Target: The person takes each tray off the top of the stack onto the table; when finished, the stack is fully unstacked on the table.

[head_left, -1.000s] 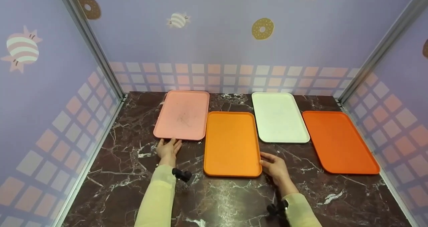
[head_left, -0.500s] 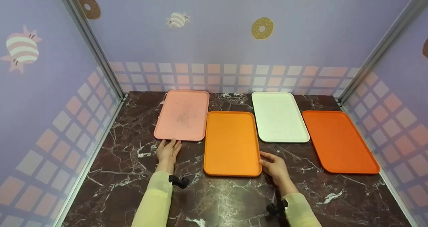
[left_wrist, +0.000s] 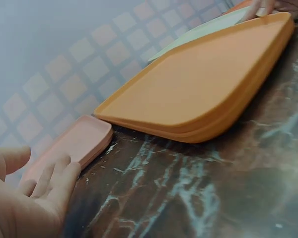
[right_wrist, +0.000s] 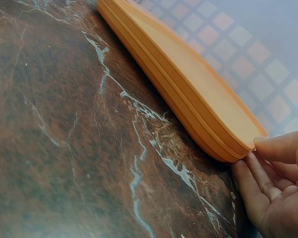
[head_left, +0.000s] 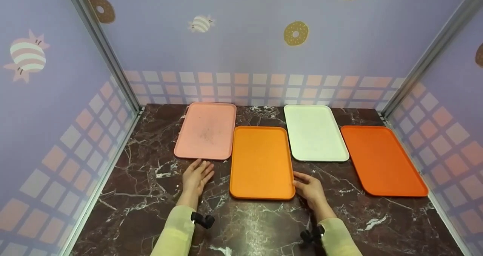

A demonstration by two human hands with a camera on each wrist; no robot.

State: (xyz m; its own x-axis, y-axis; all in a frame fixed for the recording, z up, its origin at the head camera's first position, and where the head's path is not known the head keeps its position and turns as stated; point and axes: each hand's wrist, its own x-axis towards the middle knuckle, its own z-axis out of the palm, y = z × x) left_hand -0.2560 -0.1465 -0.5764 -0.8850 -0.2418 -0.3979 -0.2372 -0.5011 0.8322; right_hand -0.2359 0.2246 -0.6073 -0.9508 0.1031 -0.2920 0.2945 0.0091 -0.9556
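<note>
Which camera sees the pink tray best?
The head view, because it looks down on the pink tray and shows its whole top and all four corners. The left wrist view shows only part of it, at a slant, with the left hand covering some. The right wrist view doesn't show it.

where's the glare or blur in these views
Head view: fairly clear, pale glare on the dark tabletop nearer than the yellow-orange tray; left wrist view: tilted, hazy, tabletop soft toward the lower right; right wrist view: tilted, dark shadow along the tray's underside.
</note>
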